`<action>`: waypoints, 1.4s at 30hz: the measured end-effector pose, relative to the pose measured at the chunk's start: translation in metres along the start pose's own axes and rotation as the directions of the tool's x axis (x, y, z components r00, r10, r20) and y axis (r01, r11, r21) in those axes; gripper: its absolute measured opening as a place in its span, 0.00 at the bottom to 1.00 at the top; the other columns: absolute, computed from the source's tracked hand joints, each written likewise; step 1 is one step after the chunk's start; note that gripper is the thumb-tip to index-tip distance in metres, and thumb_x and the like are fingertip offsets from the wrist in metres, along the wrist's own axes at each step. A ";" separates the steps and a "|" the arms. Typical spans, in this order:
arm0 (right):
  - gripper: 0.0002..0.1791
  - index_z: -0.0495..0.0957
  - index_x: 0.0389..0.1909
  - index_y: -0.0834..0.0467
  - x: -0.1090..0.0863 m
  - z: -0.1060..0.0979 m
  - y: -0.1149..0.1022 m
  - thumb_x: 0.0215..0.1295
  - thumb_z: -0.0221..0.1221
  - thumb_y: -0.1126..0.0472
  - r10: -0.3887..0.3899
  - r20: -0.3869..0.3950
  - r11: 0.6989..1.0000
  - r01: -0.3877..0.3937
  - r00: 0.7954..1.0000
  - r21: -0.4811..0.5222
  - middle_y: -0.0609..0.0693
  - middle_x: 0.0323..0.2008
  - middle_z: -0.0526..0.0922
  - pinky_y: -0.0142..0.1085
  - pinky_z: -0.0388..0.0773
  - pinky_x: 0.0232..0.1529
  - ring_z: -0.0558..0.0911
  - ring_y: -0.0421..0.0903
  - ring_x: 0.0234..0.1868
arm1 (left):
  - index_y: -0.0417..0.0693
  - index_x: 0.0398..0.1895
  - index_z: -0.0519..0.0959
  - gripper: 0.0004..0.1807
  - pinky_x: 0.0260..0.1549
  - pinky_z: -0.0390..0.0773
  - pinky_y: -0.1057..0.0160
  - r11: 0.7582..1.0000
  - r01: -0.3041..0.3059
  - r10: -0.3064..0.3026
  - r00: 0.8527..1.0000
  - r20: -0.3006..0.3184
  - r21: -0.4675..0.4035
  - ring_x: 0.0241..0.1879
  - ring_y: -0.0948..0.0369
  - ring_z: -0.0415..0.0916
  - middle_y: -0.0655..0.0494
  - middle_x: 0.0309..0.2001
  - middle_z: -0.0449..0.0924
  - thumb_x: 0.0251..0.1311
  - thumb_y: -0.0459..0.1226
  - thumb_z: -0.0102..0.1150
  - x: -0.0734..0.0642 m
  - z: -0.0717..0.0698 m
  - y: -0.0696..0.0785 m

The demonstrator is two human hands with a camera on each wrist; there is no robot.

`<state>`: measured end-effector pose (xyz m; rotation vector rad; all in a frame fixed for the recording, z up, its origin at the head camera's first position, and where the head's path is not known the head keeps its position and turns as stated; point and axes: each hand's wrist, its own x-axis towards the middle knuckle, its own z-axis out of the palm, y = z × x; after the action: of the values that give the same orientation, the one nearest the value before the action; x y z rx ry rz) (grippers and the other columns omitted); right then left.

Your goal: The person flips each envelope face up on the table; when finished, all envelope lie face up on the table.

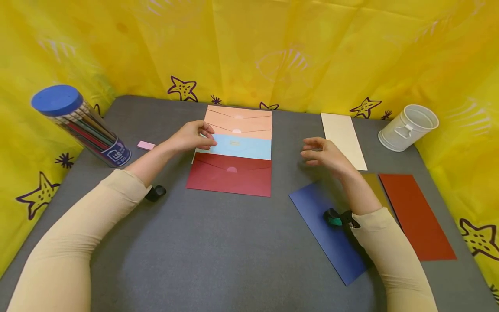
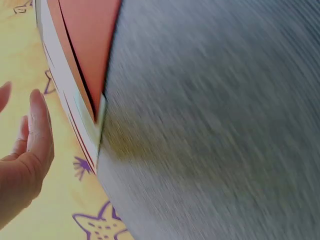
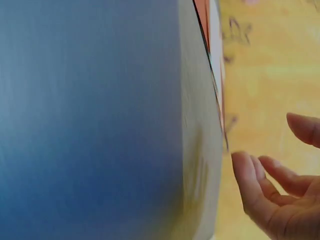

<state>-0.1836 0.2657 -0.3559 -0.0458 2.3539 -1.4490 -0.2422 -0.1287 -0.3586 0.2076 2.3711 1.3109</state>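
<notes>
My left hand [image 1: 192, 136] is over the left edge of a column of overlapping envelopes, fingers loosely bent and nothing between them. At the top of that column are peach envelopes [image 1: 241, 113], followed by a light blue envelope [image 1: 249, 147] and a dark red envelope [image 1: 234, 180] at the front. To the right of the column, my right hand [image 1: 327, 155] hovers above the table with relaxed fingers and holds nothing. A blue envelope [image 1: 323, 234] lies below the right wrist. Beside it are a mustard envelope [image 1: 375, 187], partly hidden by the forearm, and a rust-red envelope [image 1: 417, 216].
A cream envelope [image 1: 343, 136] lies behind the right hand, left of a white metal cup [image 1: 407, 128] that lies tilted. On the left stand a blue-lidded tube of pencils [image 1: 83, 125] and a pink eraser [image 1: 146, 145]. Yellow patterned cloth [image 1: 241, 52] borders the grey table [image 1: 218, 247].
</notes>
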 end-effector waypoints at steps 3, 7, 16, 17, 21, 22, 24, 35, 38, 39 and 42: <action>0.34 0.55 0.73 0.69 -0.001 -0.021 0.007 0.72 0.55 0.61 0.003 -0.086 0.999 -0.007 0.996 -0.043 0.68 0.68 0.63 0.27 0.82 0.48 0.80 0.37 0.47 | 0.33 0.60 0.68 0.26 0.51 0.84 0.58 0.997 -0.029 0.031 0.999 0.021 -0.072 0.40 0.64 0.81 0.44 0.50 0.73 0.62 0.34 0.64 0.004 0.011 0.006; 0.36 0.55 0.73 0.68 -0.001 -0.045 0.016 0.71 0.55 0.56 0.032 -0.174 0.993 -0.052 0.984 -0.111 0.69 0.67 0.63 0.21 0.79 0.44 0.78 0.35 0.45 | 0.34 0.61 0.68 0.26 0.54 0.83 0.59 0.992 -0.068 0.074 0.996 0.051 -0.107 0.46 0.61 0.80 0.41 0.55 0.73 0.62 0.34 0.63 0.008 0.026 0.014; 0.40 0.58 0.69 0.74 -0.002 -0.094 0.032 0.68 0.58 0.50 0.083 -0.314 0.891 -0.212 0.946 -0.402 0.78 0.65 0.63 0.63 0.65 0.64 0.65 0.74 0.63 | 0.35 0.61 0.69 0.26 0.56 0.81 0.55 0.978 -0.100 0.121 0.987 0.106 -0.184 0.55 0.51 0.78 0.41 0.56 0.75 0.62 0.34 0.63 0.017 0.059 0.034; 0.41 0.58 0.69 0.76 -0.001 -0.099 0.034 0.67 0.58 0.50 0.102 -0.318 0.871 -0.240 0.943 -0.430 0.79 0.65 0.63 0.64 0.65 0.65 0.64 0.75 0.63 | 0.35 0.61 0.69 0.26 0.56 0.81 0.55 0.974 -0.101 0.125 0.986 0.111 -0.202 0.55 0.51 0.79 0.42 0.55 0.75 0.62 0.33 0.63 0.018 0.062 0.037; 0.49 0.53 0.69 0.80 -0.001 -0.117 0.042 0.66 0.58 0.44 0.208 -0.296 0.795 -0.337 0.932 -0.504 0.80 0.68 0.58 0.65 0.62 0.67 0.61 0.76 0.67 | 0.35 0.61 0.69 0.25 0.57 0.81 0.55 0.954 -0.092 0.130 0.985 0.118 -0.285 0.54 0.52 0.80 0.43 0.54 0.75 0.62 0.33 0.63 0.025 0.078 0.046; 0.50 0.53 0.68 0.81 -0.001 -0.120 0.043 0.65 0.58 0.43 0.234 -0.285 0.782 -0.354 0.930 -0.513 0.81 0.67 0.59 0.65 0.63 0.66 0.62 0.76 0.66 | 0.35 0.61 0.69 0.25 0.58 0.80 0.54 0.948 -0.088 0.131 0.984 0.122 -0.306 0.54 0.52 0.80 0.43 0.54 0.75 0.62 0.33 0.62 0.027 0.082 0.049; 0.54 0.51 0.68 0.83 0.000 -0.124 0.045 0.65 0.58 0.40 0.287 -0.252 0.763 -0.380 0.924 -0.523 0.82 0.66 0.58 0.65 0.63 0.66 0.62 0.77 0.65 | 0.35 0.61 0.69 0.24 0.59 0.80 0.54 0.935 -0.077 0.131 0.982 0.133 -0.347 0.55 0.50 0.80 0.43 0.53 0.75 0.63 0.33 0.61 0.031 0.090 0.053; 0.55 0.53 0.63 0.88 0.001 -0.123 0.054 0.62 0.60 0.40 0.401 -0.210 0.695 -0.445 0.892 -0.565 0.83 0.61 0.62 0.63 0.68 0.64 0.68 0.75 0.60 | 0.35 0.64 0.65 0.26 0.64 0.75 0.53 0.865 -0.016 0.158 0.958 0.242 -0.501 0.64 0.42 0.73 0.39 0.62 0.71 0.65 0.32 0.59 0.045 0.131 0.076; 0.53 0.58 0.60 0.86 0.002 -0.121 0.057 0.60 0.63 0.40 0.387 -0.232 0.712 -0.449 0.892 -0.540 0.80 0.55 0.68 0.57 0.76 0.55 0.73 0.70 0.52 | 0.33 0.65 0.64 0.27 0.65 0.75 0.54 0.858 0.005 0.150 0.954 0.259 -0.513 0.65 0.42 0.72 0.38 0.62 0.71 0.65 0.31 0.59 0.047 0.138 0.079; 0.52 0.59 0.59 0.86 0.003 -0.121 0.058 0.59 0.64 0.41 0.381 -0.236 0.728 -0.447 0.894 -0.520 0.79 0.53 0.69 0.54 0.78 0.50 0.74 0.68 0.49 | 0.32 0.66 0.64 0.28 0.65 0.75 0.54 0.858 0.012 0.147 0.953 0.266 -0.514 0.65 0.41 0.72 0.37 0.62 0.71 0.65 0.31 0.59 0.048 0.140 0.080; 0.39 0.66 0.45 0.80 0.004 -0.123 0.061 0.59 0.66 0.45 0.374 -0.235 0.789 -0.441 0.897 -0.427 0.67 0.37 0.73 0.41 0.78 0.36 0.75 0.57 0.35 | 0.33 0.65 0.65 0.27 0.64 0.75 0.54 0.858 0.036 0.131 0.949 0.287 -0.512 0.64 0.42 0.73 0.38 0.62 0.73 0.64 0.31 0.59 0.050 0.145 0.083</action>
<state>-0.2173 0.3985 -0.3607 0.4284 2.5648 -0.6718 -0.2305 0.0443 -0.3714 0.2883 1.6924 1.7366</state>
